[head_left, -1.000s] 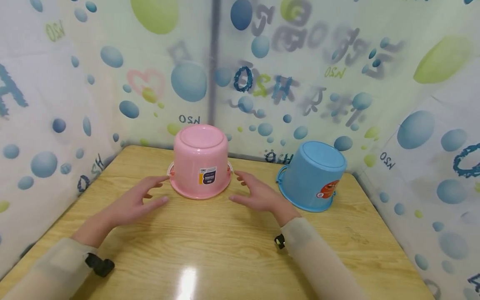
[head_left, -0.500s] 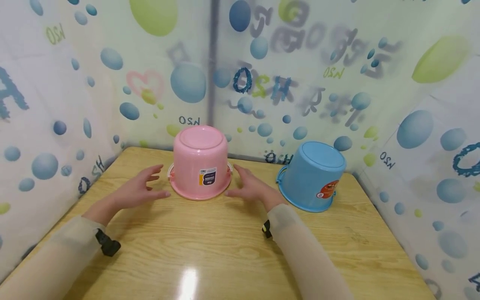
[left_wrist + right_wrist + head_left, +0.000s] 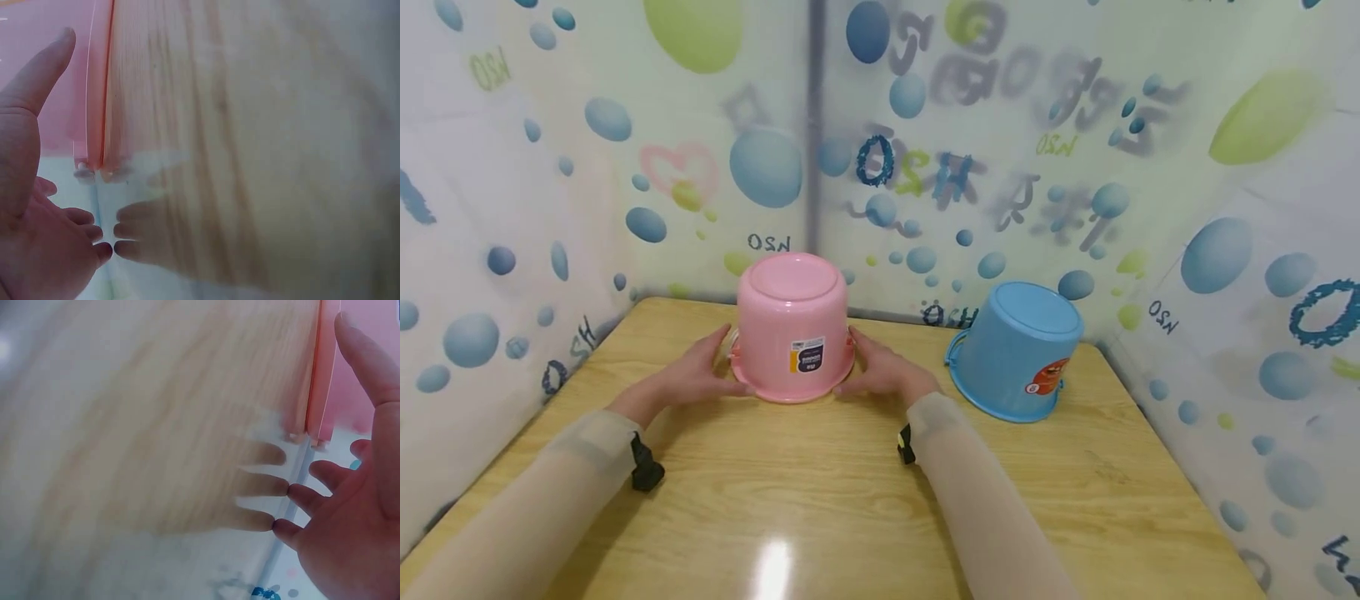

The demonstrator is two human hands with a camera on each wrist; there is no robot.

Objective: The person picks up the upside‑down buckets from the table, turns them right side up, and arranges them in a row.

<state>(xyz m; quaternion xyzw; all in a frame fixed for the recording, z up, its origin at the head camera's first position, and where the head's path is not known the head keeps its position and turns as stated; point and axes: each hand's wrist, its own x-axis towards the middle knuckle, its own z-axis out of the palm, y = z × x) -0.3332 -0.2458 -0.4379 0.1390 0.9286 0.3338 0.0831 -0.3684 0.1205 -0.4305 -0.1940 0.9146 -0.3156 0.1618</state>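
A pink bucket [image 3: 767, 342] stands upside down toward the back of the table, a printed label on its front. My left hand [image 3: 696, 375] is at its left side, fingers spread, thumb by the rim at the front. On the opposite side my right hand [image 3: 880, 367] mirrors it, thumb close to the lower rim and fingers reaching along the side. In the left wrist view the thumb [image 3: 47, 69] overlaps the pink wall near the rim. The right wrist view shows the right thumb [image 3: 362, 356] likewise, with the other fingers [image 3: 306, 497] low at the tabletop.
A blue bucket [image 3: 1000, 367] with a red sticker, also upside down, stands to the right of the pink one. The wooden table [image 3: 820, 492] is bounded by curtains [image 3: 925, 225] printed with blue and green bubbles at the back and sides.
Both hands have moved in toward the pink bucket from its two sides, the left one rightward, the right one leftward. The buckets stay in place; the head view has shifted slightly.
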